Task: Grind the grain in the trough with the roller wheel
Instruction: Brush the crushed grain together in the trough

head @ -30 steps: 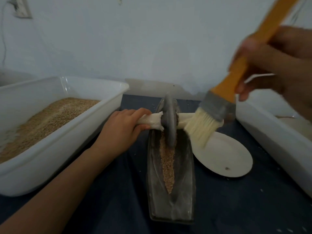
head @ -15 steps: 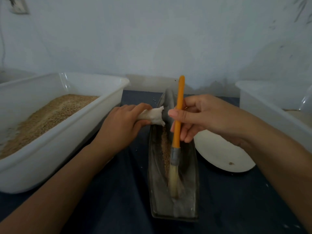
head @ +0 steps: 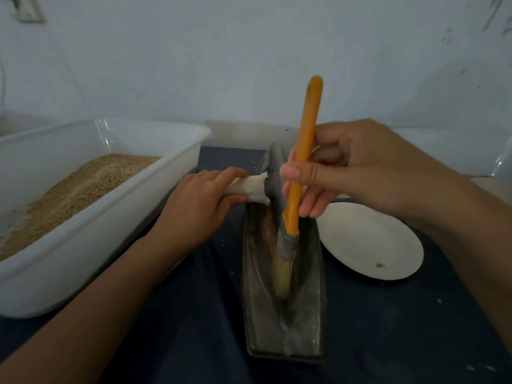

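Note:
A dark, boat-shaped trough [head: 307,322] lies lengthwise on the table in front of me. Brown grain [head: 270,231] sits in its groove near the far half. The grey roller wheel [head: 274,173] stands in the groove at the far end. My left hand [head: 199,206] grips the wheel's cloth-wrapped left handle [head: 252,187]. My right hand [head: 352,167] pinches the orange handle of a brush [head: 300,167]. The brush points down, and its pale bristles [head: 282,275] rest in the groove near the trough's middle. The wheel's right handle is hidden behind my right hand.
A large white tub [head: 91,245] half full of grain stands at the left, close to my left forearm. A white plate [head: 371,242] lies right of the trough. Another white tub [head: 493,151] shows at the far right edge. A dark cloth [head: 194,342] covers the table.
My right hand brought the brush down from high on the right into the trough. Over the last half second the bristles have shifted slightly along the groove. My left hand has stayed on the handle.

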A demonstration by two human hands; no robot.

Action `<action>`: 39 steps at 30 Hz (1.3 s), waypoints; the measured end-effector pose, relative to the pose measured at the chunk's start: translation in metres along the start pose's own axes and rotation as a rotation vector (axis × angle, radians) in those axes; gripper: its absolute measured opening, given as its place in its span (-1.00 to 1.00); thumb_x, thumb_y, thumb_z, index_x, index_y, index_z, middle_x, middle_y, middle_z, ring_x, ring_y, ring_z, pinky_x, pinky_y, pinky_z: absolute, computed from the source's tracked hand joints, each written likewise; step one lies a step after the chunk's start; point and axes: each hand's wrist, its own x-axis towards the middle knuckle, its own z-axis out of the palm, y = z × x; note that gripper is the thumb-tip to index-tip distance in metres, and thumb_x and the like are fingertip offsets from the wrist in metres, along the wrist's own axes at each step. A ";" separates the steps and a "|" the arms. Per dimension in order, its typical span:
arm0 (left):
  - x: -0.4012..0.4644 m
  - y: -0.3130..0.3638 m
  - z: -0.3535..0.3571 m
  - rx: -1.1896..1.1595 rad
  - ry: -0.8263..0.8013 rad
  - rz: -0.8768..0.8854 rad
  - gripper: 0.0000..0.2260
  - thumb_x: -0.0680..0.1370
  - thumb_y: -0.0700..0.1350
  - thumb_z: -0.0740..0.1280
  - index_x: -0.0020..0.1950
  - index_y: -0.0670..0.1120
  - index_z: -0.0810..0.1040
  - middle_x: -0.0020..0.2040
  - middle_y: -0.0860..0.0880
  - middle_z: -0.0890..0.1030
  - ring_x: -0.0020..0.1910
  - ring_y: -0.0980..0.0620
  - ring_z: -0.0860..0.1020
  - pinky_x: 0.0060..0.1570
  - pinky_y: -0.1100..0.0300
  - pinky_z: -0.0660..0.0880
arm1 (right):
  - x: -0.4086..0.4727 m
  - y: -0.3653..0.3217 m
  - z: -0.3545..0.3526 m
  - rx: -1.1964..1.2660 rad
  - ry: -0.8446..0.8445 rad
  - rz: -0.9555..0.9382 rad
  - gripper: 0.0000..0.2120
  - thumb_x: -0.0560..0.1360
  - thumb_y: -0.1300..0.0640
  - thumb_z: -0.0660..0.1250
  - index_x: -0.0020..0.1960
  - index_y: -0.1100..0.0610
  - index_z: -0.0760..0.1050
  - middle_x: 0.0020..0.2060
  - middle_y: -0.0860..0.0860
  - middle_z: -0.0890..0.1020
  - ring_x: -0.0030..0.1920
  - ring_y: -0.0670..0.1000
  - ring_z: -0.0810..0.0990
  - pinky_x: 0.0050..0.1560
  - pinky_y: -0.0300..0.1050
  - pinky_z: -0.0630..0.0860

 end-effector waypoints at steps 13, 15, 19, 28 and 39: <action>0.003 -0.006 -0.010 -0.097 -0.134 -0.095 -0.60 0.48 -0.06 0.38 0.31 -0.02 0.49 0.03 0.01 0.56 0.03 0.01 0.52 -0.08 0.31 0.28 | -0.001 -0.010 -0.044 0.085 0.450 -0.201 -0.76 0.31 -0.04 0.35 -0.11 0.07 0.50 -0.24 -0.01 0.70 -0.28 -0.01 0.68 -0.26 -0.28 0.57; 0.003 -0.007 -0.019 -0.182 -0.200 -0.116 -0.66 0.46 -0.08 0.41 0.22 0.07 0.52 0.01 0.12 0.52 0.03 0.08 0.51 -0.04 0.29 0.33 | 0.001 -0.001 -0.059 0.149 0.607 -0.212 -0.83 0.38 -0.01 0.35 -0.10 0.05 0.48 -0.20 0.00 0.70 -0.20 -0.01 0.68 -0.17 -0.25 0.58; 0.001 -0.010 -0.039 -0.372 -0.370 -0.093 -0.65 0.47 -0.18 0.41 0.11 0.22 0.49 0.08 0.15 0.57 0.09 0.16 0.51 0.15 0.08 0.44 | 0.014 0.031 -0.063 0.212 0.701 -0.075 -0.91 0.56 0.13 0.25 -0.07 0.11 0.50 -0.09 0.08 0.66 -0.14 0.04 0.68 -0.08 -0.21 0.59; -0.003 -0.014 -0.059 -0.524 -0.613 -0.055 -0.71 0.44 -0.17 0.38 0.05 0.18 0.51 0.10 0.17 0.58 0.12 0.12 0.53 0.14 -0.05 0.47 | 0.024 0.061 -0.058 0.186 0.498 -0.037 -0.85 0.52 0.14 0.29 0.04 0.13 0.57 -0.13 0.12 0.68 -0.10 0.05 0.68 -0.06 -0.22 0.59; -0.007 -0.021 -0.061 -0.578 -0.683 -0.064 -0.72 0.35 0.01 0.42 0.04 0.14 0.51 0.06 0.09 0.57 0.10 0.04 0.55 0.06 -0.14 0.49 | 0.029 0.076 -0.067 0.261 0.342 -0.041 -0.75 0.53 0.07 0.24 0.11 0.17 0.54 -0.04 0.12 0.68 -0.03 0.06 0.67 -0.03 -0.21 0.58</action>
